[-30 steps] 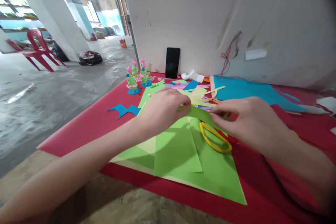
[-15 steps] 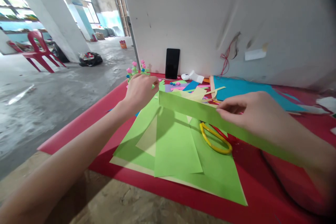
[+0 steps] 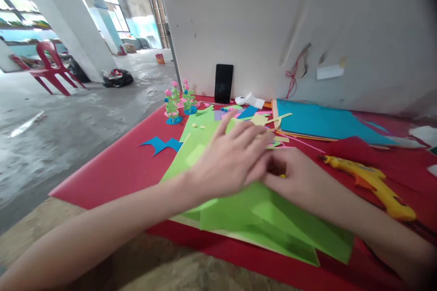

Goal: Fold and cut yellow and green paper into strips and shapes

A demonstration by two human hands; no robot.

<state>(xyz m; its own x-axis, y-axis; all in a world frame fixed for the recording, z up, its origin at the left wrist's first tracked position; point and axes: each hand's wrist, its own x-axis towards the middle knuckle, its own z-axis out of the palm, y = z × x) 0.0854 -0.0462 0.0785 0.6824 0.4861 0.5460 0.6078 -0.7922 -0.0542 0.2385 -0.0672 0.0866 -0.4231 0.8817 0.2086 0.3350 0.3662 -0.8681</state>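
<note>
Both hands meet over a stack of light green paper sheets (image 3: 225, 218) on the red table covering. My left hand (image 3: 228, 159) is slightly blurred, its little finger raised; its thumb and index finger close on a green paper strip against my right hand's fingertips. My right hand (image 3: 290, 173) pinches the same green paper strip (image 3: 327, 236), which hangs down to the lower right beneath the wrist. Scissors are mostly hidden under the hands, with only a bit of yellow handle (image 3: 282, 176) showing.
A yellow glue gun (image 3: 372, 182) lies at the right. Small paper plants (image 3: 174, 104) stand at the back left, near blue paper scraps (image 3: 160, 144). A black phone (image 3: 224, 83) leans against the white board. Blue sheets (image 3: 314, 120) and coloured offcuts lie at the back.
My left hand has moved right and down to meet my right hand, which has shifted slightly left and lower. The strip, earlier stretched between them, now droops to the lower right. The glue gun is uncovered.
</note>
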